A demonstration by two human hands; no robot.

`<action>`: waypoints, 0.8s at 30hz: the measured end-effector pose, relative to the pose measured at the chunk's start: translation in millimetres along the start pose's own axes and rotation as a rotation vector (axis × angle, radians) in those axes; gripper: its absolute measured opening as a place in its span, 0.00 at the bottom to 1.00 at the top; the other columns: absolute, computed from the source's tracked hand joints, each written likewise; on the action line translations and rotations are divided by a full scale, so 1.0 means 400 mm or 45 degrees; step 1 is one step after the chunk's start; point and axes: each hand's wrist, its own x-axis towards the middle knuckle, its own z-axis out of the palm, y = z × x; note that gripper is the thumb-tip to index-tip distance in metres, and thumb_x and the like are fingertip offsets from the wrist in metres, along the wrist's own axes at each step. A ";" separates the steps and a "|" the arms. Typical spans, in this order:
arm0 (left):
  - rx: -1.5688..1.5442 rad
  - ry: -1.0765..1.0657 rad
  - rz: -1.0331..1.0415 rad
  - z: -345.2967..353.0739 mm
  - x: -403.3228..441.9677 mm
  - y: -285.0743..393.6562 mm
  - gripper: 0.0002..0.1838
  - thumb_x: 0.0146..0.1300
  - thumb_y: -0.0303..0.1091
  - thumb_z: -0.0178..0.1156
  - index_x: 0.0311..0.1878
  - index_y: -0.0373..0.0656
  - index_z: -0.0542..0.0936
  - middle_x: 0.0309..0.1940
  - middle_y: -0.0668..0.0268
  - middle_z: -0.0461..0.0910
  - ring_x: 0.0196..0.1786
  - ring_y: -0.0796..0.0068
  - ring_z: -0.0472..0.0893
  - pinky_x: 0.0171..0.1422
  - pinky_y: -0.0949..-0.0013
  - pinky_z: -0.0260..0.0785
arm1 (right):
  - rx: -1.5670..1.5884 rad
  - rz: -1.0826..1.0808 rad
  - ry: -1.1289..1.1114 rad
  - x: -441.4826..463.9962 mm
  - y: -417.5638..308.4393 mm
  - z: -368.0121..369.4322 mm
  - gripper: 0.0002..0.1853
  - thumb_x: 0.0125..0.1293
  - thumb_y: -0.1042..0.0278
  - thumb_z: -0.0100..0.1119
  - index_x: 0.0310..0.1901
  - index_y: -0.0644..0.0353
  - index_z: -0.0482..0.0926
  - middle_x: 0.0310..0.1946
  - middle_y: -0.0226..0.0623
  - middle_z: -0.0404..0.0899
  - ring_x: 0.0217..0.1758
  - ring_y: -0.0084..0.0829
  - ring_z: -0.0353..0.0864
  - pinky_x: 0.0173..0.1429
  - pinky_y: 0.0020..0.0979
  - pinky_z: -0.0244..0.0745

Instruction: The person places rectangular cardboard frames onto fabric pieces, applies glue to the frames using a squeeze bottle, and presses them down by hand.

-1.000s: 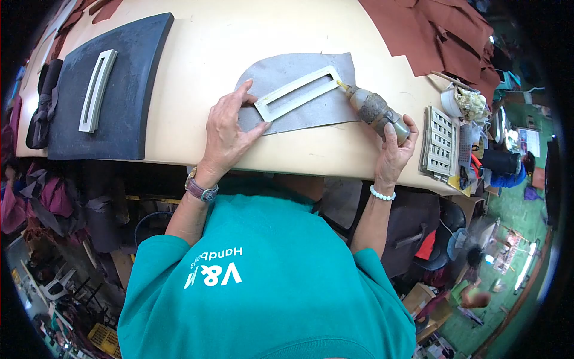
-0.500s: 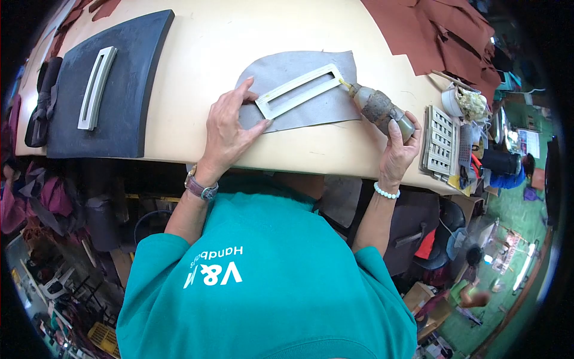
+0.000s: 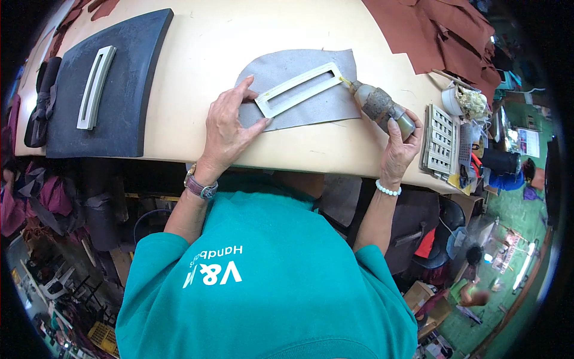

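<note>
Pale slotted frame (image 3: 308,96) lies slanted on a grey sheet (image 3: 326,110), on cream tabletop (image 3: 209,36). Left hand (image 3: 230,122) curled at the frame's left end, thumb and fingers on it. Right hand (image 3: 402,143) grips the base of a tilted, wrapped bottle (image 3: 378,105), yellow nozzle (image 3: 346,82) at the frame's right end; can't tell if tip touches. Far left: similar frame (image 3: 100,90) on dark board (image 3: 128,90). Right: slotted stack (image 3: 441,142) near white tub (image 3: 451,103).

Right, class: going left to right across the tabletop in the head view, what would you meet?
Dark bundle → dark board → left hand → pale frame → bottle → stacked frames.
</note>
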 end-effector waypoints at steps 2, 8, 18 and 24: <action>0.009 0.003 0.011 0.000 -0.001 -0.002 0.38 0.43 0.31 0.69 0.62 0.40 0.67 0.41 0.64 0.78 0.48 0.66 0.76 0.56 0.63 0.64 | -0.016 -0.016 0.003 -0.001 0.002 0.000 0.20 0.57 0.79 0.64 0.50 0.62 0.71 0.47 0.37 0.74 0.50 0.26 0.74 0.58 0.28 0.70; 0.043 -0.023 -0.007 -0.004 -0.001 0.000 0.40 0.43 0.29 0.70 0.64 0.41 0.66 0.44 0.62 0.79 0.49 0.66 0.76 0.59 0.63 0.66 | -0.029 -0.030 -0.011 -0.004 0.008 -0.003 0.20 0.56 0.79 0.64 0.50 0.61 0.72 0.47 0.36 0.75 0.51 0.26 0.74 0.58 0.28 0.70; 0.046 -0.031 -0.014 -0.007 -0.001 0.002 0.40 0.44 0.30 0.70 0.64 0.41 0.66 0.43 0.62 0.79 0.49 0.67 0.76 0.59 0.63 0.66 | -0.087 -0.033 -0.034 -0.006 0.007 -0.005 0.19 0.59 0.80 0.60 0.52 0.62 0.70 0.51 0.39 0.73 0.54 0.29 0.73 0.62 0.32 0.70; 0.040 -0.031 -0.015 -0.003 -0.002 0.001 0.41 0.44 0.31 0.70 0.65 0.41 0.66 0.44 0.62 0.79 0.49 0.67 0.76 0.58 0.63 0.66 | -0.093 0.006 -0.058 -0.012 0.009 -0.009 0.19 0.59 0.79 0.60 0.52 0.63 0.69 0.50 0.39 0.73 0.53 0.29 0.73 0.60 0.31 0.71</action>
